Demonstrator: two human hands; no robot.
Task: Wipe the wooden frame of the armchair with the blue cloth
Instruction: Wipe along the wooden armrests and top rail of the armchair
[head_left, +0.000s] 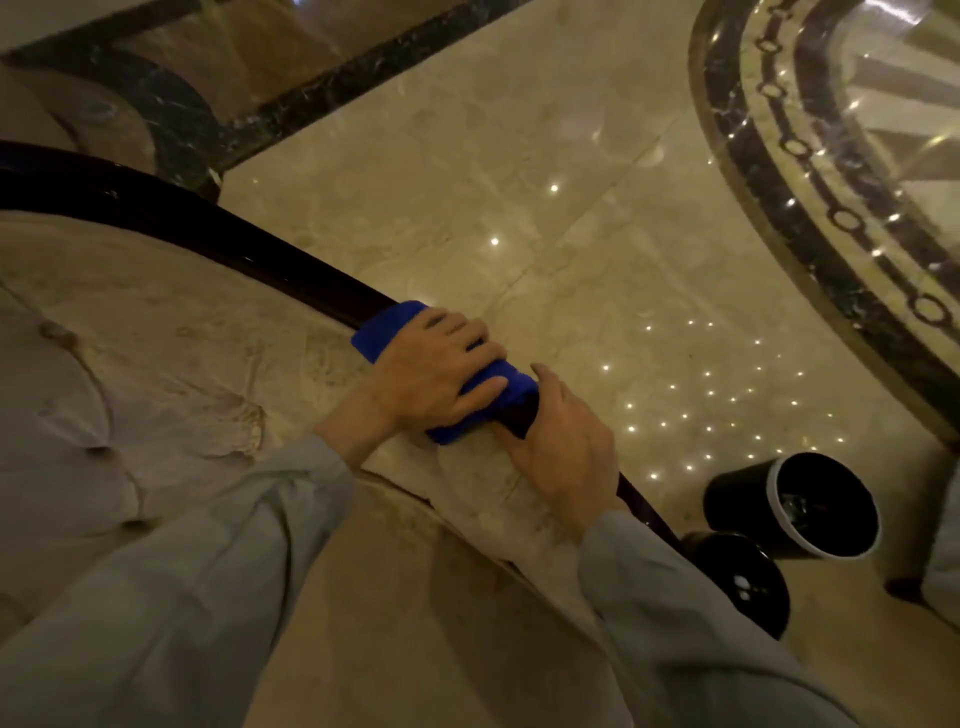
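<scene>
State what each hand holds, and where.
Left hand presses the blue cloth around its middle onto the dark wooden frame. Right hand grips the bare frame just beside the cloth.

frame: dark glossy curved wooden armchair frame rail (218, 231) ran diagonally along the top edge of the beige tufted upholstery (156, 332)
cloth: bright blue folded microfibre cloth (387, 325) lay wrapped over the rail, mid-span

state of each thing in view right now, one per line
blue cloth: wrapped over the rail, pressed under the left hand
left hand: clamped on the cloth
right hand: gripping the bare wooden frame beside the cloth
black bin: upright, open-topped, on the floor
</scene>
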